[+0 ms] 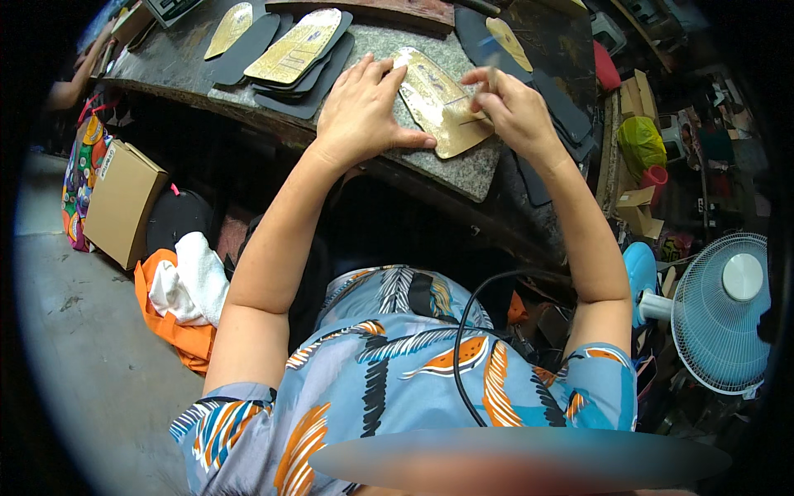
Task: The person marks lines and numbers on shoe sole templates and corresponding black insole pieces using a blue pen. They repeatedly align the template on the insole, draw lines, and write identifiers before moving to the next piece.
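Observation:
A gold, insole-shaped template [430, 93] with thin cut slots lies on a speckled grey stone slab [471, 175] at the edge of the workbench. My left hand [357, 109] rests along its left side, fingers spread and the thumb pressing near its lower end. Over the template's right side, my right hand [519, 112] is closed around a slim, pen-like tool [493, 61]. Its blurred upper end sticks up past the fingers, while the fingers hide its lower part. To the left sits a stack of dark sole-shaped pieces [318, 89] topped by another gold template [296, 50].
More dark pieces [561, 107] lie right of the slab, beside a narrow gold template [509, 43]. A wooden bar [372, 11] runs behind the slab. At the right stands a fan [719, 314]. A cardboard box [126, 202] and white cloth [194, 281] are below left.

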`<action>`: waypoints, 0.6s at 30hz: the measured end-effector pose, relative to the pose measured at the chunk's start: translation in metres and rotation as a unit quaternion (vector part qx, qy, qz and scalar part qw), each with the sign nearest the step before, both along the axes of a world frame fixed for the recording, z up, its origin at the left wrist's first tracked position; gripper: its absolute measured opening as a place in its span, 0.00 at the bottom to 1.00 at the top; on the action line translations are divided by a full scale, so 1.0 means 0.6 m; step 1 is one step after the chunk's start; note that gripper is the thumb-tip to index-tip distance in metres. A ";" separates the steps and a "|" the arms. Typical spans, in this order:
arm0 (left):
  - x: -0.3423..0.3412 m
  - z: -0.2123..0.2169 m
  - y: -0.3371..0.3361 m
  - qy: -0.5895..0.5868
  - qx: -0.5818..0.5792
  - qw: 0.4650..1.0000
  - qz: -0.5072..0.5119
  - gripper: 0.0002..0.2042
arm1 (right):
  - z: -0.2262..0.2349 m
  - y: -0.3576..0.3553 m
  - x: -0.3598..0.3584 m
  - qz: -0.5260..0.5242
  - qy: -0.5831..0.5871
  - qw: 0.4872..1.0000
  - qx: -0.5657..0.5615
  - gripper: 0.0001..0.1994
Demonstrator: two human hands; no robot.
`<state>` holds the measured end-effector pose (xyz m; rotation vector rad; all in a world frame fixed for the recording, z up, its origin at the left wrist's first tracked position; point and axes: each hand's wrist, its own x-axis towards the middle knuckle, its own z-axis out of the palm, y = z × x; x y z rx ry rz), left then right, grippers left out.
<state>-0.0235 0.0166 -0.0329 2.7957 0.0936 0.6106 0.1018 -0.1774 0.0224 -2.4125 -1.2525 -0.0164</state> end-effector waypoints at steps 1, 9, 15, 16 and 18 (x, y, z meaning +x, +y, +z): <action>0.001 -0.001 0.000 -0.003 0.005 1.000 0.003 0.52 | 0.002 -0.004 0.001 -0.006 -0.031 0.999 -0.022 0.13; -0.002 0.002 -0.001 -0.027 -0.032 0.999 -0.002 0.60 | -0.024 -0.009 -0.017 -0.062 0.032 0.997 -0.039 0.17; -0.001 -0.004 0.004 -0.067 -0.042 0.996 -0.030 0.60 | 0.028 -0.119 0.028 -0.030 0.296 0.946 0.130 0.11; -0.001 -0.007 0.003 -0.066 -0.027 0.997 -0.028 0.59 | 0.048 -0.154 0.036 -0.032 0.291 0.947 0.133 0.10; 0.003 -0.011 0.005 -0.066 0.004 0.997 -0.025 0.60 | 0.061 -0.210 0.045 -0.084 0.320 0.923 0.198 0.10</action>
